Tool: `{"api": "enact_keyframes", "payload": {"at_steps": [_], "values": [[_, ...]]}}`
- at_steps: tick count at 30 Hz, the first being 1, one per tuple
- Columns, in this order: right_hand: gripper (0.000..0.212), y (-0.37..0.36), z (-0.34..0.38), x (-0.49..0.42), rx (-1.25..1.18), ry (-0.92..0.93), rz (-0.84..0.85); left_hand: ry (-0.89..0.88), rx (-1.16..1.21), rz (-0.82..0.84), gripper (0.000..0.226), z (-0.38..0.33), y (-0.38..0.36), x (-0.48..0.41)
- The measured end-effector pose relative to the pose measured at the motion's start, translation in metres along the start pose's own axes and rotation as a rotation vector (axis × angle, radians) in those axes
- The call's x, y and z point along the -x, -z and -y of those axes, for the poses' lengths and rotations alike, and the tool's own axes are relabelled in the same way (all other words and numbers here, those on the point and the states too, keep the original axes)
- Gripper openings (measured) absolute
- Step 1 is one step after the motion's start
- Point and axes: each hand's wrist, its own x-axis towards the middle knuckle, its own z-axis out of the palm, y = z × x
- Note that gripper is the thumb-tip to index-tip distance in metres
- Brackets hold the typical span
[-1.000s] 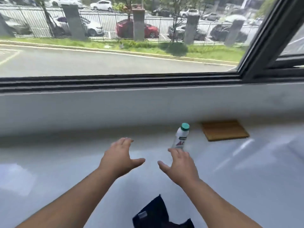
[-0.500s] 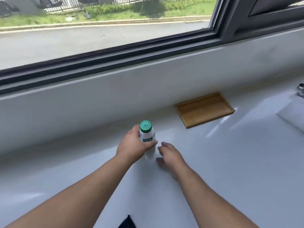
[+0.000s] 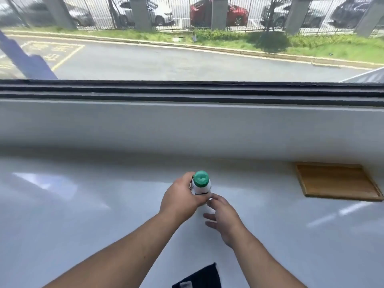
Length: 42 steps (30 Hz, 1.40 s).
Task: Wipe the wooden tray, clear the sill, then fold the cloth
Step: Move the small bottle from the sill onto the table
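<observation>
A small white bottle with a green cap (image 3: 200, 181) stands upright on the white sill (image 3: 83, 215), and my left hand (image 3: 181, 197) is wrapped around its body. My right hand (image 3: 223, 217) hovers just right of the bottle's base, fingers spread, with the fingertips close to or touching it. The wooden tray (image 3: 336, 181) lies flat and bare on the sill at the far right, against the wall under the window. A dark cloth (image 3: 199, 277) lies at the bottom edge of the view, between my forearms, partly cut off.
A white wall face (image 3: 187, 125) rises behind the sill up to the dark window frame (image 3: 187, 90). Beyond the glass are a road, grass, a fence and parked cars.
My left hand closed on the bottle, which one second ago stood free. My right hand stays next to its base. The view tilted down, then came back up and level.
</observation>
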Motion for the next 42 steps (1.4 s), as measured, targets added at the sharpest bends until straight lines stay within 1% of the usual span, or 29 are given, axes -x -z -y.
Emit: {"api": "enact_keyframes", "payload": {"at_steps": [5,9,12,17,20,22,25,28,31,34,38,40,42], "values": [[0.020,-0.154,-0.034,0.039,0.196,-0.017,0.208,0.150,0.089,-0.216,0.053,0.112,0.118,0.093],[0.028,-0.293,-0.088,0.094,0.342,-0.056,0.407,0.313,0.146,-0.404,0.053,0.208,0.216,0.193],[0.029,-0.393,-0.141,0.149,0.434,-0.076,0.533,0.410,0.171,-0.528,0.052,0.277,0.283,0.280],[0.022,-0.530,-0.239,0.245,0.574,-0.139,0.715,0.575,0.202,-0.650,0.051,0.381,0.364,0.430],[0.036,-0.588,-0.294,0.294,0.664,-0.172,0.809,0.669,0.214,-0.719,0.052,0.434,0.393,0.506],[0.043,-0.614,-0.324,0.324,0.722,-0.187,0.871,0.723,0.223,-0.763,0.053,0.463,0.402,0.546],[0.036,-0.639,-0.359,0.354,0.793,-0.193,0.922,0.787,0.239,-0.810,0.050,0.494,0.403,0.588],[0.038,-0.652,-0.386,0.366,0.834,-0.219,0.900,0.825,0.258,-0.822,0.047,0.514,0.398,0.611],[0.028,-0.657,-0.404,0.369,0.864,-0.243,0.870,0.857,0.280,-0.800,0.048,0.530,0.391,0.620],[0.026,-0.656,-0.418,0.365,0.895,-0.249,0.825,0.863,0.300,-0.777,0.047,0.540,0.381,0.622],[0.025,-0.655,-0.429,0.359,0.934,-0.238,0.814,0.847,0.310,-0.759,0.049,0.552,0.373,0.621],[0.023,-0.655,-0.430,0.359,0.951,-0.213,0.812,0.828,0.333,-0.737,0.061,0.555,0.374,0.622],[0.033,-0.654,-0.424,0.361,0.984,-0.168,0.825,0.782,0.375,-0.698,0.093,0.553,0.382,0.627]]}}
